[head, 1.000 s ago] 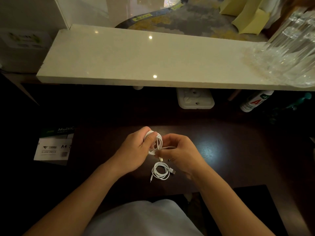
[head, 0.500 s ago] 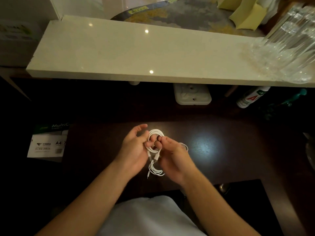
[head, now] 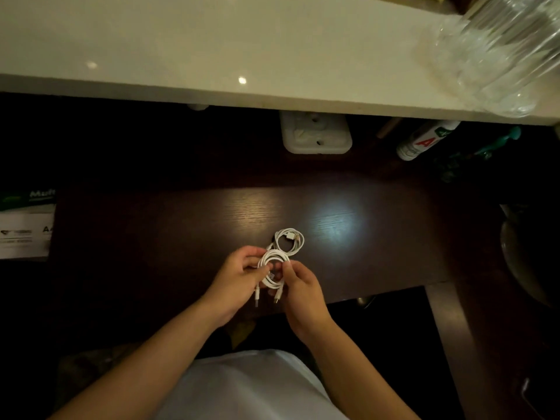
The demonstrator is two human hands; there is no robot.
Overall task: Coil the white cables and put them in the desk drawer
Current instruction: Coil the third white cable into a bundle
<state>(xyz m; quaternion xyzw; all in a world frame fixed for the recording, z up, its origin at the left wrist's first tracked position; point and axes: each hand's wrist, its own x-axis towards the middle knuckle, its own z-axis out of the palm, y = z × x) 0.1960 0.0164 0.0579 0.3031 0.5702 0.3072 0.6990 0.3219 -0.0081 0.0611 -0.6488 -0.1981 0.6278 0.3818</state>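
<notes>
In the head view, just below the middle of the frame, both hands meet over the dark wooden counter [head: 181, 237]. The left hand [head: 235, 280] and the right hand [head: 303, 291] hold one coiled white cable [head: 271, 269] between them. The left fingers [head: 253, 257] pinch the coil's left side, and the right fingers [head: 288, 268] are closed on its right side, so both hands grip the same loop. Two plug ends of this cable hang down below the coil, between the wrists, toward the lower edge of the counter.

Just above and to the right of the held coil, a second coiled white cable [head: 289, 241] lies flat on the counter with its plug resting inside the loop. Its lower edge touches or overlaps the held coil; which one, I cannot tell.

Across the top of the frame runs a pale stone shelf [head: 181, 50], with a clear glass object [head: 500, 50] at the upper right. Under the shelf, near the center, sits a white socket block [head: 316, 136], and to its right a white bottle with a red letter A [head: 425, 140]. At the left edge is a pack of A4 paper [head: 25, 228]. A round knob [head: 362, 301] shows below the counter's front edge.
</notes>
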